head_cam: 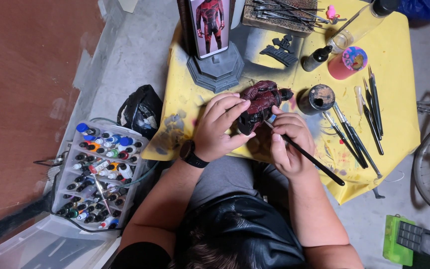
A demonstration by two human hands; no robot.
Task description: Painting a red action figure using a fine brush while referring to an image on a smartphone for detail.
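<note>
Lap: the person sits with a dark apron over grey trousers, forearms reaching forward to the table (399, 124) under its yellow cloth.
Left hand: the left hand (218, 130), a dark watch on its wrist, wraps its grip around the figurine (258, 103), fingers over the top, thumb underneath.
Right hand: the right hand (288, 144) pinches a thin black brush (308, 157) like a pen; its tip meets the figurine's lower side.
Figurine: dark red and black, held just above the near edge of the cloth, between the two hands.
Doing it well: I judge that steady work here wants the two hands braced against each other, the figurine turned rather than the brush, and short light strokes.
Paint box: on the floor at the left, a clear plastic box (63, 174) holds rows of small dropper bottles with white, blue, red, orange and green caps.
Loose brushes: several dark-handled brushes (359, 139) lie on the cloth to the right of the hands.
Jar: a round dark-lidded jar (317, 98) stands just right of the figurine.
Phone: further back, an upright phone (209, 25) on a grey stand shows a red figure.
Far edge: a clear bottle (359, 25) lies tilted beside a pink round pot (348, 62).
</note>
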